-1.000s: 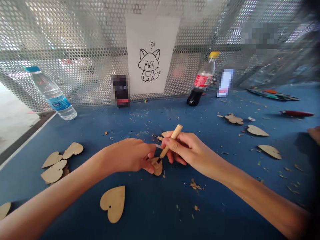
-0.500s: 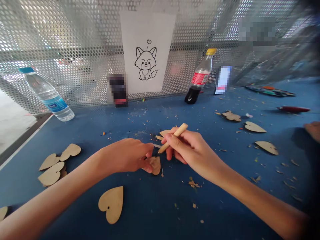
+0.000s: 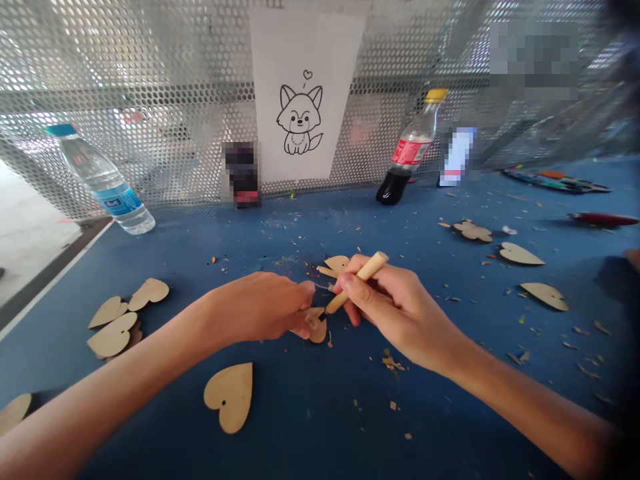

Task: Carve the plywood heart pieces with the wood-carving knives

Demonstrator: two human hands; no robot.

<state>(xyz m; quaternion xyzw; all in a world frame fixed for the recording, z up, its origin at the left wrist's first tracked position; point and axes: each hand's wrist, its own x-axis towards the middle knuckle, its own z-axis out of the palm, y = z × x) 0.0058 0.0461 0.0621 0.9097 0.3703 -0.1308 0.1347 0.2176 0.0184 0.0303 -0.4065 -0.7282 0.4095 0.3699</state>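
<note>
My left hand (image 3: pixel 260 307) is closed on a small wooden heart piece (image 3: pixel 317 328), pressing it to the blue table (image 3: pixel 310 407). In my right hand (image 3: pixel 395 303), fingers wrapped round it, is a carving tool with a light wooden handle (image 3: pixel 361 280); its dark tip meets the piece beside my left thumb. Most of the piece is hidden under my fingers. Another wooden cutout (image 3: pixel 336 264) lies just behind the hands. Wood chips (image 3: pixel 391 363) are scattered near my right wrist.
A wooden heart (image 3: pixel 231 395) lies in front, several more (image 3: pixel 120 320) at the left and others (image 3: pixel 520 254) at the right. A water bottle (image 3: pixel 100 180), a cola bottle (image 3: pixel 411 148) and a fox drawing (image 3: pixel 301 120) stand against the perforated metal wall. Another person's hand (image 3: pixel 633 257) shows at the right edge.
The tool's handle has tilted lower and its tip has come back down onto the piece. Both hands have stayed in the same spot; the view has shifted slightly.
</note>
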